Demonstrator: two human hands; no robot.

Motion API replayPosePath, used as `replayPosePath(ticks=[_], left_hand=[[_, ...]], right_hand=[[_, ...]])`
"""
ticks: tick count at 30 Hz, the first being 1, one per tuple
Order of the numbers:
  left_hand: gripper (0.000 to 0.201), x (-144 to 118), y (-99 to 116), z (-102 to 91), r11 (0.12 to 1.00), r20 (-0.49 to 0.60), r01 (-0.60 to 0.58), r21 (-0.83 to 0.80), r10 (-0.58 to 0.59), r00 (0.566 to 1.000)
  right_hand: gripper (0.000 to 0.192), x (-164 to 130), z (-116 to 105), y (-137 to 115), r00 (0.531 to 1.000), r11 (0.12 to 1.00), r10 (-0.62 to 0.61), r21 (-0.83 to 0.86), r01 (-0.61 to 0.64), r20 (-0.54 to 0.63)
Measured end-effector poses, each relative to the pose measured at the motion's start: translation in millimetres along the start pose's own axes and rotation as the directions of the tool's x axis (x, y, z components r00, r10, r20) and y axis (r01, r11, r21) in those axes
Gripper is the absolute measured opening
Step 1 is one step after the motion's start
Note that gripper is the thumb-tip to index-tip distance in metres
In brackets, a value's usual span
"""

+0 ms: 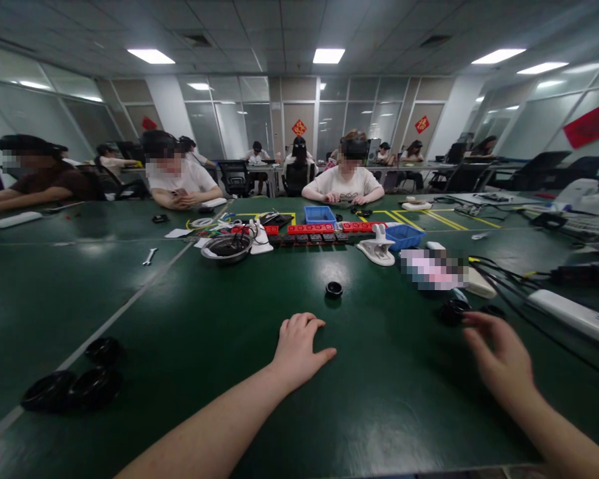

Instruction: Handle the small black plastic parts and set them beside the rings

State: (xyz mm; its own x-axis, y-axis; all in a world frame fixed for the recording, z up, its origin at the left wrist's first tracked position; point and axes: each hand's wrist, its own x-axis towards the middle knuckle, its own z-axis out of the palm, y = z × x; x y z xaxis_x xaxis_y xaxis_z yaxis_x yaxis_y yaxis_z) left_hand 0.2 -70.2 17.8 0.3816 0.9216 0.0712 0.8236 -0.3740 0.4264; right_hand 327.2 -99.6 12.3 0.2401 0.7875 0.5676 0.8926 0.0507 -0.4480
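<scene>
My left hand (302,349) is over the green table, palm down, thumb spread from the fingers and nothing held. Just beyond its fingertips is a small black round cup-like part (334,290). Over on the right, my right hand (502,356) has its thumb and fingers apart, slightly blurred. Its fingertips are beside a black round part (453,311); whether they touch it I cannot tell. Another black round part (494,311) shows partly behind those fingers. At the left lie three larger-looking black round parts, one (103,350) behind the other two (94,387) (48,391).
A metal bowl (227,249), red and black socket strips (309,229), blue trays (319,214) (404,236) and a white clamp-like stand (378,247) line the table's middle. Black cables (509,293) and a white bar (574,316) lie right. A wrench (150,257) lies left. People sit opposite.
</scene>
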Motion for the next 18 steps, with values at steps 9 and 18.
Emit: replayPosePath(ticks=[9,18], left_hand=[[0.063,0.7,-2.8,7.4,0.987,0.047,-0.018,0.162,0.01,0.999],[0.07,0.2,-6.2,2.9,0.993,0.082,-0.041,0.111,0.032,0.996]], right_hand=[[0.068,26.6,116.8,-127.8,0.871,0.947,-0.317,0.071,0.314,0.375],[0.033,56.4,163.5,-149.5,0.81,0.902,-0.363,-0.044,0.43,0.46]])
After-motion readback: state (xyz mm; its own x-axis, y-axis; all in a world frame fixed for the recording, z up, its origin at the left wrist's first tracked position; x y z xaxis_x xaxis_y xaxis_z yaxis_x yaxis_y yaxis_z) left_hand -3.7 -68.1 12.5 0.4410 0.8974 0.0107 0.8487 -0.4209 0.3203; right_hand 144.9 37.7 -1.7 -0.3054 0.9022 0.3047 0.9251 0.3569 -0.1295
